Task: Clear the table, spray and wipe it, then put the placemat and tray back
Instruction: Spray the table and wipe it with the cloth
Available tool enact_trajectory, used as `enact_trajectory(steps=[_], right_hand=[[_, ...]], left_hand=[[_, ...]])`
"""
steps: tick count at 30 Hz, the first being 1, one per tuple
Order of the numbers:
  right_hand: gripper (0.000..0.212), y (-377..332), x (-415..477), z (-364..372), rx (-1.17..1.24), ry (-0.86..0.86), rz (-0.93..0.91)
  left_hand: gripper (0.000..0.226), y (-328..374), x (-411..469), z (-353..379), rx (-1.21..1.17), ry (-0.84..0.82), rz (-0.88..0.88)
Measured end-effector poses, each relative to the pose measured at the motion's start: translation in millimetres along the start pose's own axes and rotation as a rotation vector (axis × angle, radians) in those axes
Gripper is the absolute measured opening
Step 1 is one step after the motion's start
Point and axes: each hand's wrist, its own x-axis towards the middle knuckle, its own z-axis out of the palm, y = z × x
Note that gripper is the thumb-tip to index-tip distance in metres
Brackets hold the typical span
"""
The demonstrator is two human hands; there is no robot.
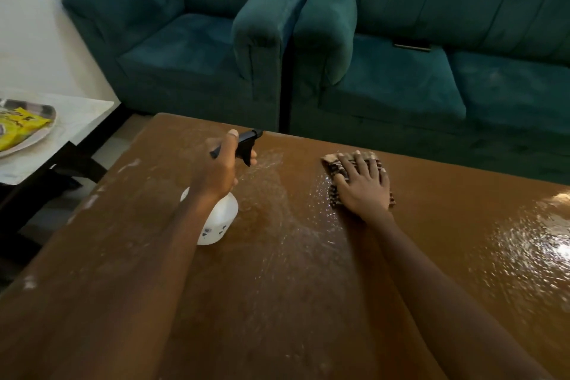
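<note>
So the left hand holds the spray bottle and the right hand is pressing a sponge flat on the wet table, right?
Not a sponge. The head view shows the right hand pressing a patterned cloth flat on the wet table; the left hand does hold the spray bottle.

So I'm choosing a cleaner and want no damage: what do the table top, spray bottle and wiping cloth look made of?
Table top: brown with a glossy sealed finish; lamp glare and beaded droplets suggest varnished wood or laminate, cannot tell which.
Spray bottle: translucent white plastic body, black plastic trigger head.
Cloth: soft woven fabric with a brown-and-cream pattern, folded flat under the right hand.
</note>
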Motion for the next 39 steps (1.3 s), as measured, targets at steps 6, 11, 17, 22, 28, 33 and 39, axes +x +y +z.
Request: enact_trajectory(steps=[6, 11, 17, 22, 28, 33, 39], right_hand=[[0.058, -31.5, -41.3, 14.8, -0.071, -0.045, -0.239], [0.056, -0.8, -94.9, 20.1, -0.048, 0.028, -0.037], [0.056, -5.3, -139.3, 26.6, 0.046, 0.105, 0.245], [0.056, -4.6, -141.8, 24.9, 0.048, 0.101, 0.253], [0.056, -7.3, -152.4, 23.0, 0.072, 0.085, 0.252], [0.057, -3.6, -155.0, 23.6, 0.078, 0.078, 0.241], [0.061, -46.7, -146.7, 31.5, 0.031, -0.002, 0.119]], left_hand=[[0.055, -0.5, -12.1, -3.1, -0.015, -0.061, 0.079], [0.053, 4.8, -27.9, -21.4, -0.016, -0.089, 0.113], [0.057, -1.2, -56.8, -40.3, 0.230, -0.454, -0.139], [0.046, 1.7, -76.7, -43.2, 0.324, -0.478, -0.141], [0.049, 1.8, -97.2, -46.3, 0.350, -0.465, -0.160], [0.048, 3.2, -119.1, -46.0, 0.321, -0.390, -0.103], [0.059, 4.2, -160.0, -52.0, 0.139, -0.231, -0.111]])
